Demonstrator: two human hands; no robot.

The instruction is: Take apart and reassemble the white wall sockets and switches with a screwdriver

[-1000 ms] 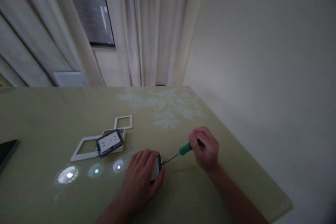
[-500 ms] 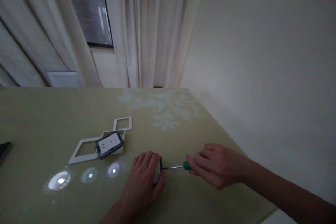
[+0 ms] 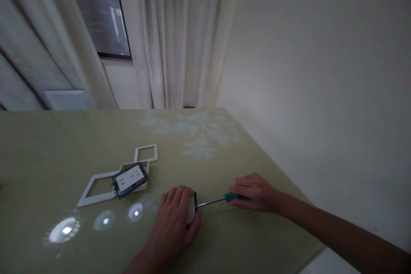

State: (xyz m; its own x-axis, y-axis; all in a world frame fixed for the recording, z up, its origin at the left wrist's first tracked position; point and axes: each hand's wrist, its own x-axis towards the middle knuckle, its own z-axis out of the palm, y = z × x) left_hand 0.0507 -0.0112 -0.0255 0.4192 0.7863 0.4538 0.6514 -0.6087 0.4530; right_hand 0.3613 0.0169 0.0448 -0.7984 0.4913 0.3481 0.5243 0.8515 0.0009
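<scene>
Near the front of the table, my left hand point(image 3: 175, 218) is wrapped over a small white piece with a dark edge point(image 3: 192, 210), perhaps a socket or switch part; most of it is hidden under my fingers. My right hand point(image 3: 255, 192) grips a screwdriver point(image 3: 228, 197) by its green handle. The metal shaft points left, and its tip meets the dark right edge of the white piece. Left of my hands, a wall socket module point(image 3: 130, 179) with a white face and dark frame lies tilted on a white box point(image 3: 143, 186).
A larger white frame point(image 3: 84, 197) lies left of the socket module, and a smaller white frame point(image 3: 156, 153) behind it. The green table point(image 3: 205, 175) ends at a slanting right edge beside a pale wall point(image 3: 314, 72). Curtains point(image 3: 180, 38) hang beyond the far edge.
My right hand has shifted its hold on the screwdriver, showing more of the green handle, and the shaft now slopes slightly. My left hand stays on the white piece. The view has turned slightly right.
</scene>
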